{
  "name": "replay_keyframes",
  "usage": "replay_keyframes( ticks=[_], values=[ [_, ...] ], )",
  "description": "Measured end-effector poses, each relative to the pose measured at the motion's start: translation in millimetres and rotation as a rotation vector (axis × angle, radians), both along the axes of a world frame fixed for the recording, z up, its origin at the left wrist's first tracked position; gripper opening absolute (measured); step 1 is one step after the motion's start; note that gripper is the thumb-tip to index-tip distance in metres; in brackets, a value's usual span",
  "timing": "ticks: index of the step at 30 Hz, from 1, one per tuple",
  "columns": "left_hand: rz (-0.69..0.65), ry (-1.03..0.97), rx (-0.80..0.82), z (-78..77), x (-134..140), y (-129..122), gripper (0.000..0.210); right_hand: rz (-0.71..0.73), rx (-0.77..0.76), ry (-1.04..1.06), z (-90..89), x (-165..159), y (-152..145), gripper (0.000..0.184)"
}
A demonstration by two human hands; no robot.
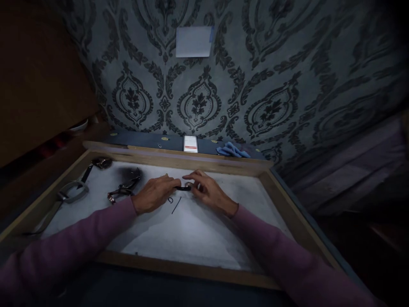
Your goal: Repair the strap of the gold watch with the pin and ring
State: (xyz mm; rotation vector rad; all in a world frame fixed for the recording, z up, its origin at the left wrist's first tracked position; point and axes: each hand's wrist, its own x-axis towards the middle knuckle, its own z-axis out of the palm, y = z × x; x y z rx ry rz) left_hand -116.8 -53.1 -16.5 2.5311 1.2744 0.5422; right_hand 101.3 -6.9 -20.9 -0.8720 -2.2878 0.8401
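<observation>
You have one view only, from the camera on your head, looking forward and down onto the shallow wooden-framed tray with the white lining [223,273]. The tray fills the lower middle of the view, its near rim close under you and your two sleeves running in from the bottom corners. Beyond the tray's far rim rises the grey damask-patterned wall [275,64], faced nearly square-on.
</observation>
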Motion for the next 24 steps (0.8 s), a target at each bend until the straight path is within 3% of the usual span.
replay_keyframes(
  ticks=[3,7,11,16,20,24],
  values=[
    [-0.007,-0.065,0.0,-0.5,-2,1,0.02,0.128,-0.052,0.031,9.7,0,-6,0.032],
    [0.023,-0.107,-0.016,1.6,-5,3,0.017,0.08,-0.195,0.06,7.7,1,-6,0.014],
    [0.045,-0.112,-0.041,5.7,-7,5,0.017,0.032,-0.266,0.087,0.0,5,1,0.017],
    [0.102,-0.12,-0.048,6.0,-12,8,0.017,-0.061,0.032,-0.104,-6.1,9,11,0.021],
    [0.117,-0.102,-0.08,5.0,-15,9,0.016,0.093,0.214,-0.26,-11.3,8,14,0.035],
    [0.131,-0.105,-0.08,5.4,-14,6,0.016,0.133,0.249,-0.346,-13.1,6,14,0.029]
  ],
)
